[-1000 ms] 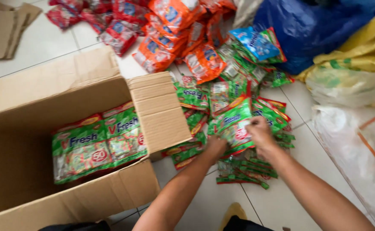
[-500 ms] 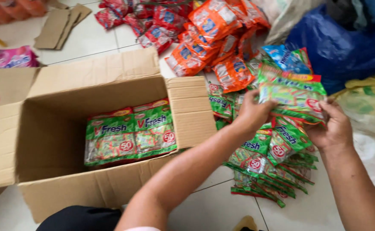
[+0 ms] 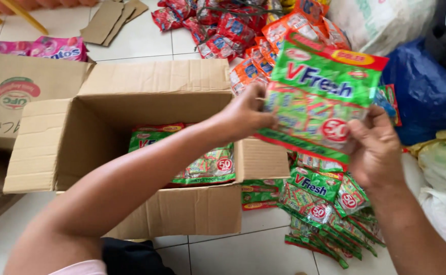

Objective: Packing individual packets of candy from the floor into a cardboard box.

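Both my hands hold one green candy packet [image 3: 319, 99] up in the air, to the right of the open cardboard box [image 3: 182, 209]. My left hand [image 3: 246, 114] grips its left edge and my right hand [image 3: 375, 150] grips its lower right edge. Inside the box lie two more green packets [image 3: 207, 165] flat on the bottom. Below the held packet, a heap of the same green packets [image 3: 325, 203] covers the tiled floor beside the box.
Orange and red snack packets [image 3: 243, 30] are piled on the floor behind the box. A blue bag [image 3: 426, 86] and white and yellow sacks [image 3: 444, 168] stand at the right. Pink packets [image 3: 44, 48] and another printed carton [image 3: 9, 97] sit at the left.
I have lifted the green packet higher and closer to the camera with both hands. The view has shifted so the box sits more to the centre.
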